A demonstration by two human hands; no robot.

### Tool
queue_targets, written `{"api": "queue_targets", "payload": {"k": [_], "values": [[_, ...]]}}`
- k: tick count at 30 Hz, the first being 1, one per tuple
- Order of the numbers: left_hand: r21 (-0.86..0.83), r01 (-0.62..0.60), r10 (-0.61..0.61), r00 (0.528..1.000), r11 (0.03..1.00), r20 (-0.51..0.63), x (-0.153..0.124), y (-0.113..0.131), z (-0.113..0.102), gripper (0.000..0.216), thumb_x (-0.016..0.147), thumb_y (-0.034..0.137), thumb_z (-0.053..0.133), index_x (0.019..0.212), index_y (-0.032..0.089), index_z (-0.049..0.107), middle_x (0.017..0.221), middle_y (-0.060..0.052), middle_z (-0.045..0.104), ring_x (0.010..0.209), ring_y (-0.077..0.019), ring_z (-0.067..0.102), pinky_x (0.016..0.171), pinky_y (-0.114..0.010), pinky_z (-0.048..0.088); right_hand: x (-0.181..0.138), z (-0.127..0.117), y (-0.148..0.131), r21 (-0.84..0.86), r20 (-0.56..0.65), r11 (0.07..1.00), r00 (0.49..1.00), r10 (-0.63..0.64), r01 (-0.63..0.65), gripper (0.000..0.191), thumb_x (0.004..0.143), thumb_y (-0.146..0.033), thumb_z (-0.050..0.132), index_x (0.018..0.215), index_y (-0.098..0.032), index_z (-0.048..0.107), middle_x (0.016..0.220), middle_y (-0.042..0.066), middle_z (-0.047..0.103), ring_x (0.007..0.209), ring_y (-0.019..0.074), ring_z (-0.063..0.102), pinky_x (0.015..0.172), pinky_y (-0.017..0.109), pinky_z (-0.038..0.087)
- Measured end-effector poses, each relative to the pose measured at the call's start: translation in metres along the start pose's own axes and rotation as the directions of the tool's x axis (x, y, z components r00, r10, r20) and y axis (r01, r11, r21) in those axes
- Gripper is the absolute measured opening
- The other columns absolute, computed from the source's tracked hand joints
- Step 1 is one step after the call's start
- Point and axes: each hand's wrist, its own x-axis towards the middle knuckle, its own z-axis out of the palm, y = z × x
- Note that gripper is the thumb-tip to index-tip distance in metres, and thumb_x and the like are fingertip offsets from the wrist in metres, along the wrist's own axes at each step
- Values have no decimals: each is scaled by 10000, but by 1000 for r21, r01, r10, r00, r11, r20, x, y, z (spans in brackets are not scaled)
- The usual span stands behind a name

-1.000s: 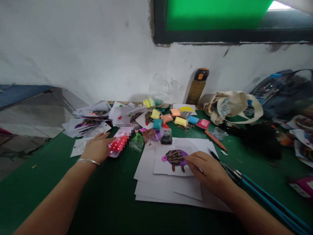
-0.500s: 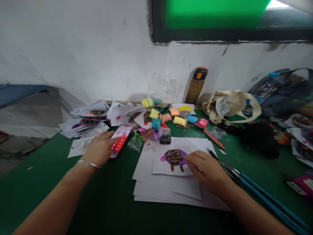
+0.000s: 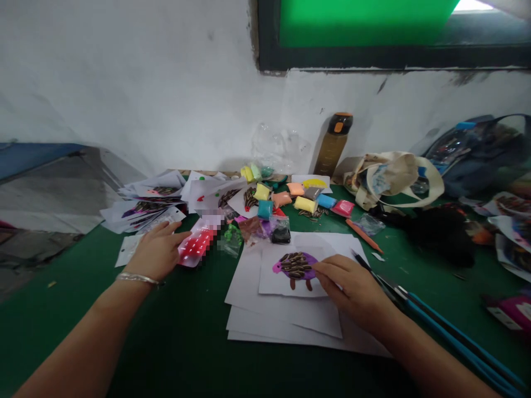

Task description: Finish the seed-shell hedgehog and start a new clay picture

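Note:
My left hand (image 3: 155,251) is open over the left side of the table, with its index finger stretched out onto a phone (image 3: 197,243) whose screen glows red; part of the phone is blurred out. Under that hand lie clear packets (image 3: 126,251). My right hand (image 3: 352,284) has thumb and fingers closed at the right edge of a purple clay hedgehog (image 3: 309,271); whether they pinch anything is hidden. The hedgehog has a pink face, brown legs and a back of striped sunflower seeds (image 3: 295,266). It is on a white card (image 3: 276,287) over stacked white sheets (image 3: 265,320).
Several small clay packets (image 3: 305,205) and loose seeds (image 3: 314,214) lie beyond the sheets. Finished pictures (image 3: 145,207) are piled at the left. Right of my hand are an orange stick (image 3: 364,235) and a blue-handled tool (image 3: 448,326). A bottle (image 3: 332,146) and cloth bag (image 3: 385,177) stand behind.
My left hand has shifted left, and the phone under its finger has slid and turned slightly the same way. My right hand and the hedgehog card have stayed in place.

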Motion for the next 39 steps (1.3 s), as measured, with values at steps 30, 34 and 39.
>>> {"api": "queue_targets", "payload": {"k": [30, 34, 39], "values": [[2, -60, 60, 998, 998, 3, -8, 37, -19, 436, 785, 157, 428, 1162, 210, 641, 1345, -89, 532, 1308, -345, 372, 1050, -529, 323, 2, -7, -3, -14, -15, 1000, 1000, 4, -5, 250, 936, -198, 425, 973, -185, 672, 932, 80, 672, 858, 194, 590, 779, 342, 464], [-99, -55, 41, 989, 994, -143, -20, 61, -45, 429, 883, 234, 315, 1201, 223, 603, 1368, -11, 508, 1298, -273, 405, 1088, -471, 328, 3, -11, -2, -36, 1, 999, 999, 39, -39, 265, 941, -204, 415, 934, -205, 680, 927, 66, 669, 857, 187, 588, 777, 333, 448], [-320, -314, 249, 941, 894, -229, -38, 121, -49, 375, 895, 297, 386, 1181, 240, 621, 1299, -37, 581, 1181, -242, 542, 1011, -419, 456, 4, -13, 0, -102, 35, 989, 993, 111, -107, 245, 929, -202, 435, 946, -194, 680, 895, 68, 665, 848, 188, 585, 761, 319, 439]]}}
